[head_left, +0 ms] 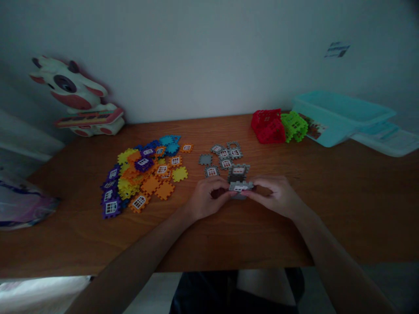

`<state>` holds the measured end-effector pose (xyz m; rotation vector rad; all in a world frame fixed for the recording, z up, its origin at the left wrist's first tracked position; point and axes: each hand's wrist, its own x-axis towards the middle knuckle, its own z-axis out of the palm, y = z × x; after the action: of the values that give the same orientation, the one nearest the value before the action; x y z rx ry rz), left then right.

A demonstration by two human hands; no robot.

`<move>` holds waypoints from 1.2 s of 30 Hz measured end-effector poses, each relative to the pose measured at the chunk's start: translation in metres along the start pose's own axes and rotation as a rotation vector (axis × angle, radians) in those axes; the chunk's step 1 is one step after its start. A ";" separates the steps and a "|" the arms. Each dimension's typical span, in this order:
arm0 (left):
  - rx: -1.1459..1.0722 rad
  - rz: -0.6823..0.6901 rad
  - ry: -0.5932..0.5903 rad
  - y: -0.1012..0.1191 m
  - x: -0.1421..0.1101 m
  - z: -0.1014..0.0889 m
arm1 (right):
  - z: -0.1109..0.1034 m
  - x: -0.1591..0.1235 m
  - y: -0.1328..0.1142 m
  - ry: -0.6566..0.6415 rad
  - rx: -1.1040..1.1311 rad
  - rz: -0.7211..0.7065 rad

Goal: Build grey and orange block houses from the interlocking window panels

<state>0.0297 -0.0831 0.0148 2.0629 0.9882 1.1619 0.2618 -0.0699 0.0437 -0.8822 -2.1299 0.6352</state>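
Observation:
My left hand (209, 196) and my right hand (276, 194) pinch the two ends of a grey interlocking tile (241, 186) with a white window print. It stands tilted at the near side of a small grey assembly. Another grey window tile (239, 170) rises upright at the far side of that assembly. Just beyond my left hand lie several loose grey tiles (225, 163), most with window prints and one plain. Whether the held tile's edges are locked into its neighbours is hidden by my fingers.
A heap of orange, yellow, purple and blue tiles (150, 185) spreads on the left. Behind it sits a cow-shaped toy keyboard (88, 113). Red (268, 126) and green (294, 126) tile builds stand by a turquoise bin (330, 126) at back right. A plastic bag (26, 203) lies far left.

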 end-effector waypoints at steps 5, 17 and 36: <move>-0.028 -0.009 -0.017 -0.001 0.000 0.000 | 0.001 0.000 -0.001 -0.004 0.001 0.039; -0.024 0.050 -0.101 -0.004 0.000 -0.003 | 0.000 -0.004 0.002 -0.014 0.044 -0.005; -0.015 0.018 0.004 -0.002 -0.008 -0.011 | 0.012 -0.008 0.025 -0.114 0.449 0.167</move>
<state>0.0165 -0.0872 0.0147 2.0620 0.9621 1.1792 0.2658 -0.0616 0.0163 -0.7871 -1.9059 1.2183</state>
